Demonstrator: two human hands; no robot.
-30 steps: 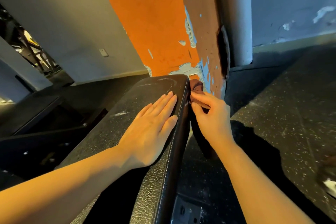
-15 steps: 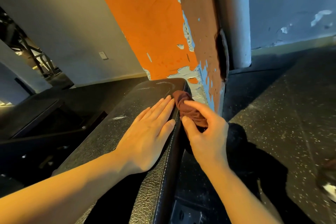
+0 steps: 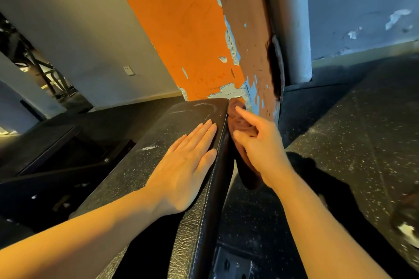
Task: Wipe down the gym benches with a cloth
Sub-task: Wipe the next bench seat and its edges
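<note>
A black padded gym bench [image 3: 158, 147] runs from the bottom centre up toward an orange pillar. My left hand [image 3: 188, 161] lies flat on the pad's top near its right edge, fingers straight. My right hand [image 3: 260, 142] grips a dark brown cloth [image 3: 238, 120] and presses it against the pad's right side, near the far end. Part of the cloth hangs below my palm beside the pad.
The orange pillar [image 3: 188, 29] with peeling paint stands right behind the bench end. A white pipe [image 3: 288, 18] rises beside it. Speckled black rubber floor [image 3: 362, 131] spreads to the right. Another dark bench or frame [image 3: 52, 161] sits at the left.
My right hand with the cloth slid back along the pad's side, then forward again toward the far end. My left hand stayed flat on top.
</note>
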